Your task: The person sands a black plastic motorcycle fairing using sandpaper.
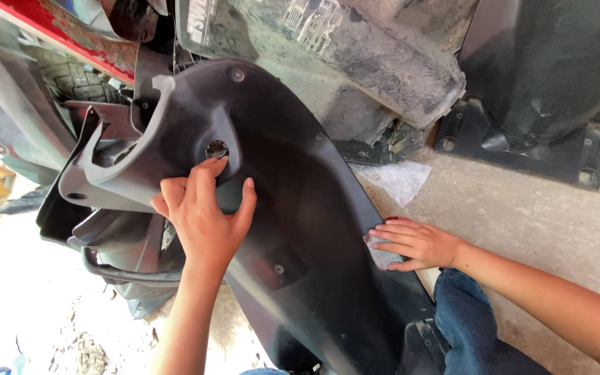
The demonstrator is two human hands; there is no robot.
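A large dark grey plastic scooter panel [300, 187] lies across the middle of the view, with a round hole [217, 149] in a recess near its top. My left hand [203, 219] rests on the panel with its fingers spread, the index fingertip just below the hole. Lower right, my right hand [414, 244] presses a small grey cloth [381, 255] against the panel's edge. A screw [278, 269] sits in the panel between the two hands.
A dusty mudguard [376, 55] and a black body part with a bolted bracket [522, 149] stand behind. A tyre [71, 80] and red bodywork [71, 42] are at upper left. A clear plastic scrap [397, 179] lies on the concrete floor [536, 215]. My blue-jeaned knee [463, 319] is at bottom right.
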